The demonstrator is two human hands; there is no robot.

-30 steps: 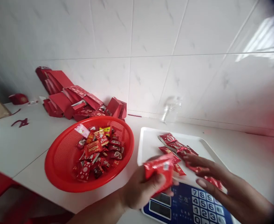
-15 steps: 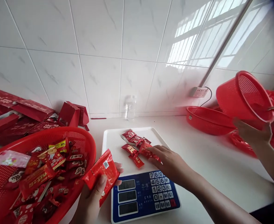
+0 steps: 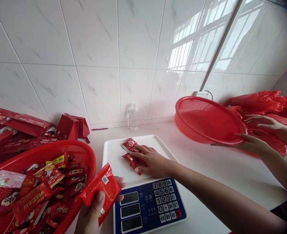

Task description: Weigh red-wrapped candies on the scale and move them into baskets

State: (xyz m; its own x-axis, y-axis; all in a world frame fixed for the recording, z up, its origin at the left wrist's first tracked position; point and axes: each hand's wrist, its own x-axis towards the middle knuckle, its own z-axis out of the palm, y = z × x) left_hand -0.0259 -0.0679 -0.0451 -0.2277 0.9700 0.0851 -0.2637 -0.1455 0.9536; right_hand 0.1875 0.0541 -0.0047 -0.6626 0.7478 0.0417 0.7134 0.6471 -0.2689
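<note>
My left hand [image 3: 92, 211] is closed round a shiny red snack packet [image 3: 109, 187] with a white barcode label, held upright just left of the weighing scale [image 3: 148, 198]. On the scale's white tray [image 3: 113, 162], my right hand [image 3: 155, 162] reaches over a small pile of red snack packets [image 3: 129, 143]. Its fingers and thumb bend round part of the pile and hide some of it. Beside my left hand, a red plastic basket [image 3: 91, 159] holds many wrapped snacks, mostly red, with a pink packet [image 3: 5, 179] at its left side.
Red cardboard boxes [image 3: 28, 123] lie behind the basket. A clear bottle [image 3: 133, 118] stands by the tiled wall, left of a power strip [image 3: 202, 94]. At right, a co-worker's hands [image 3: 253, 143] are at a tilted red basket [image 3: 180, 120], near red plastic bags [image 3: 260, 100].
My right hand has moved left and farther over the pile on the tray. My left hand keeps the packet. The co-worker's deep basket is out of sight, and the shallow one is lifted and tilted.
</note>
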